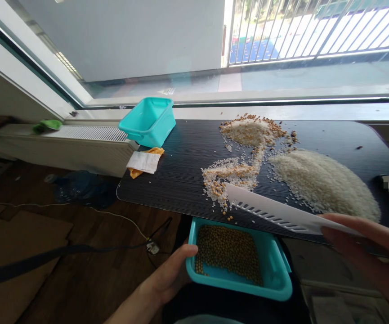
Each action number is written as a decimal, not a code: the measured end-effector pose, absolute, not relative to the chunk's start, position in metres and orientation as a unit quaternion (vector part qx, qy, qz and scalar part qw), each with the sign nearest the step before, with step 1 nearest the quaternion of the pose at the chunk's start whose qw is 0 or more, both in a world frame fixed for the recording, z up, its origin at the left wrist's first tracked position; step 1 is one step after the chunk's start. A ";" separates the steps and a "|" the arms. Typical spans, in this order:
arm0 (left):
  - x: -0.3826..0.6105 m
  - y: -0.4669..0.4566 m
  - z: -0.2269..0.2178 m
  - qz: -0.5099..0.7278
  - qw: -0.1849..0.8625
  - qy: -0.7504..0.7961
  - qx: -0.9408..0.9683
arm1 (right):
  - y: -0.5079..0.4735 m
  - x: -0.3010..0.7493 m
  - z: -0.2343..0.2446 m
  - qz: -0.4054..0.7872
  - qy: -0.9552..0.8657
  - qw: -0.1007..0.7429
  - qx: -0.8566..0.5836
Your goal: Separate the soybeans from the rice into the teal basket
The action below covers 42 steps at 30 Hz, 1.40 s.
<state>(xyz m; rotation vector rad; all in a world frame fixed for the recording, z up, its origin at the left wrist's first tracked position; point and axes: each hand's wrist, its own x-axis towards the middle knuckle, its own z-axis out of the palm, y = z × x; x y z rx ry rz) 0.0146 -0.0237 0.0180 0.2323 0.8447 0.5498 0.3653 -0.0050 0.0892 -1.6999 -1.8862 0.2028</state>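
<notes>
My right hand point(373, 245) grips the end of a flat white plastic strip point(275, 208) with slanted slots along one edge. The strip's far tip touches a spread of mixed rice and yellow beans point(230, 173) on the dark tabletop. My left hand point(172, 270) holds the left rim of a turquoise plastic bin point(241, 288) just below the table's front edge, thumb over the rim. Round beans point(230, 249) cover much of that bin's bottom. A few loose beans point(230, 218) lie near the table edge above it.
A large pile of white rice point(322, 180) lies at the right. Farther back is a mound of rice and beans point(251, 129). A second turquoise bin point(162, 126) stands at the back left, beside a white tissue on an orange cloth point(143, 162). The window point(154, 45) borders the table.
</notes>
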 end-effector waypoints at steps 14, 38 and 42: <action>0.014 -0.023 0.018 0.269 0.871 0.395 0.116 | 0.016 0.333 0.118 0.037 -0.766 0.342 -0.543; 0.014 -0.022 0.020 0.249 0.870 0.404 0.136 | 0.006 0.337 0.115 0.094 -0.778 0.324 -0.530; 0.009 -0.022 0.018 0.257 0.861 0.418 0.131 | 0.012 0.333 0.115 0.099 -0.761 0.346 -0.539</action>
